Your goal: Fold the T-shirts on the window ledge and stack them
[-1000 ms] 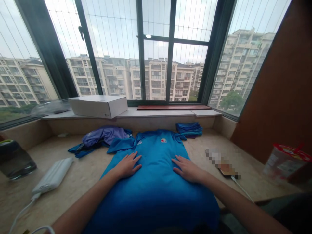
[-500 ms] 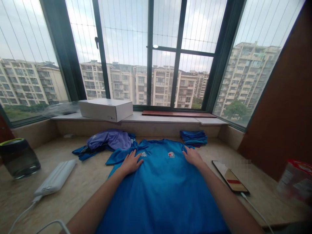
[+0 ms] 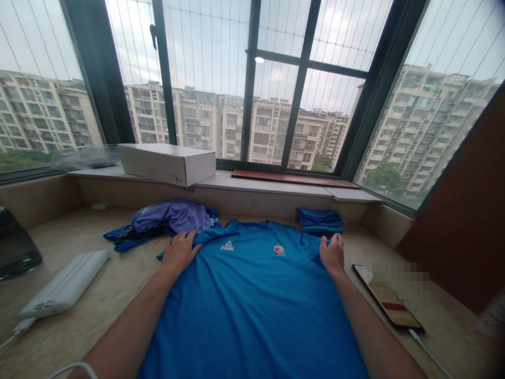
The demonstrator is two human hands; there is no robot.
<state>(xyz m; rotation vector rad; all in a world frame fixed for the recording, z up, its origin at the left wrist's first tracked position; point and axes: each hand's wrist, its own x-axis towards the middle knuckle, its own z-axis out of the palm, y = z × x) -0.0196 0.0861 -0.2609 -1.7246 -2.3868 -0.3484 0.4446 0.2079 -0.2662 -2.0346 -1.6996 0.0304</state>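
A blue T-shirt (image 3: 252,305) lies front up on the stone counter, its collar toward the window. A white logo and a small round badge show on its chest. My left hand (image 3: 180,253) rests on the left sleeve, fingers laid over the cloth and thumb apart. At the right sleeve, my right hand (image 3: 333,255) has its fingers curled, with the sleeve's edge pinched in them. Just beyond the left hand is a crumpled purple and blue pile of clothes (image 3: 169,217). Behind the right hand sits a folded blue stack of clothes (image 3: 320,220).
A white power bank (image 3: 65,281) with a cable lies on the left, near a dark bottle (image 3: 16,247). To the right is a phone (image 3: 389,297), plugged into a white cable. A white box (image 3: 165,163) stands on the window ledge (image 3: 272,190).
My hands have moved apart from the chest and shoulder to the two sleeves. The right sleeve is spread farther outward, and the white logo is now uncovered. The view has shifted slightly.
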